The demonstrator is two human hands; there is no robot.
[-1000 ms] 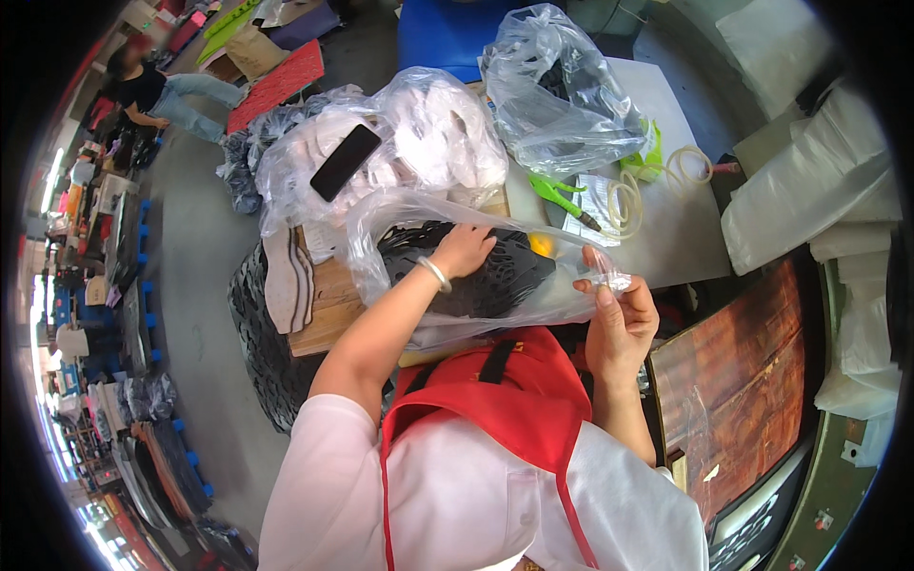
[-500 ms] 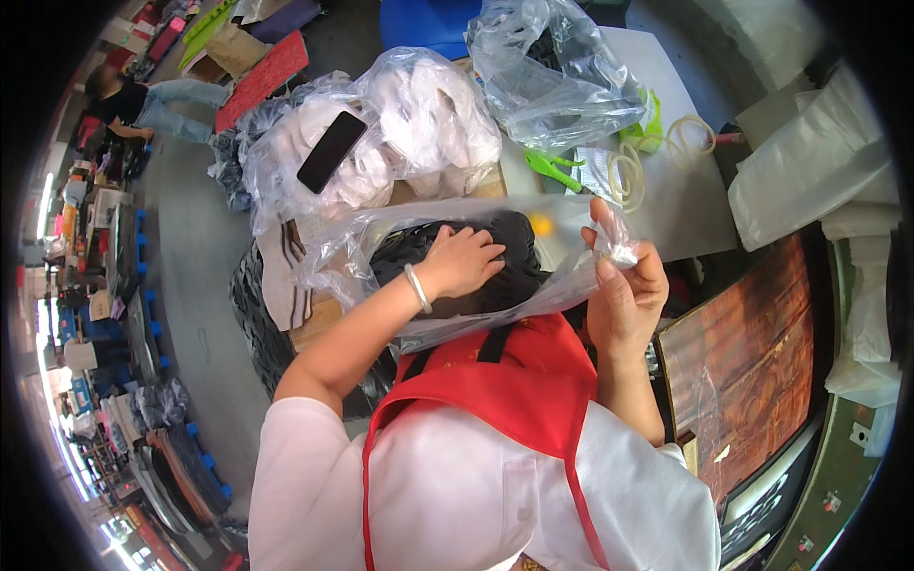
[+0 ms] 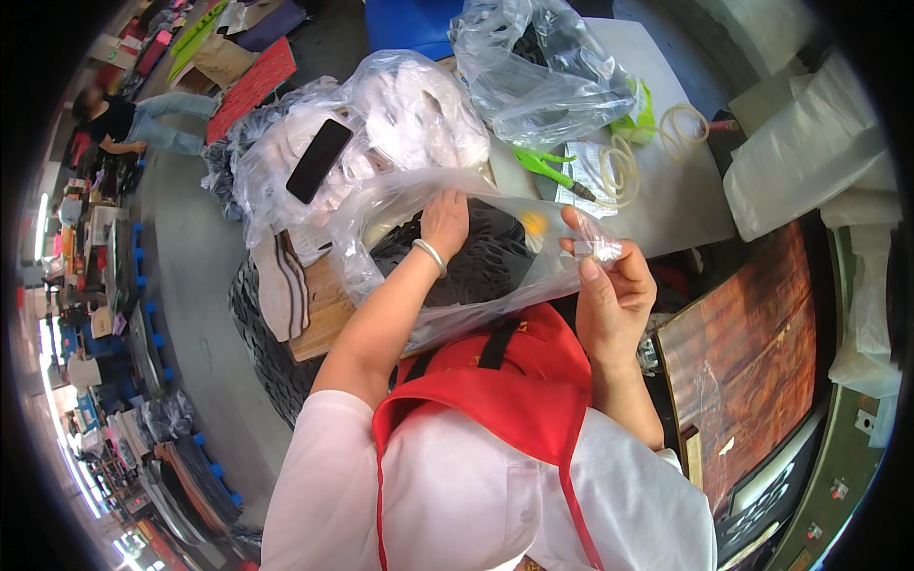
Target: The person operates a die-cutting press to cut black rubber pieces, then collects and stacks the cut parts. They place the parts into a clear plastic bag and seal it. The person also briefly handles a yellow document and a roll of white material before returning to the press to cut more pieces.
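Observation:
A clear plastic bag (image 3: 381, 195) lies with its mouth spread in front of me. Inside it is a pile of thin black pieces with a ridged, slotted look (image 3: 481, 257). My left hand (image 3: 446, 224), with a pale bangle at the wrist, reaches into the bag at the pile's far left. Its fingers point away from me, and their tips are hidden, so their grip does not show. At the bag's right end, my right hand (image 3: 614, 285) pinches the gathered plastic between thumb and fingers.
A black phone (image 3: 319, 160) rests on bagged pale pieces (image 3: 409, 109). Grey-white striped pieces (image 3: 281, 290) lie on a wooden board (image 3: 328, 309). Beyond are another clear bag (image 3: 543, 76), a green air gun (image 3: 552, 169) and its coiled hose (image 3: 621, 176). A person (image 3: 114, 124) stands far left.
My left hand has moved from atop the black pile to its far left side, and its fingers have gone out of sight. The bag mouth has widened. My right hand keeps its pinch.

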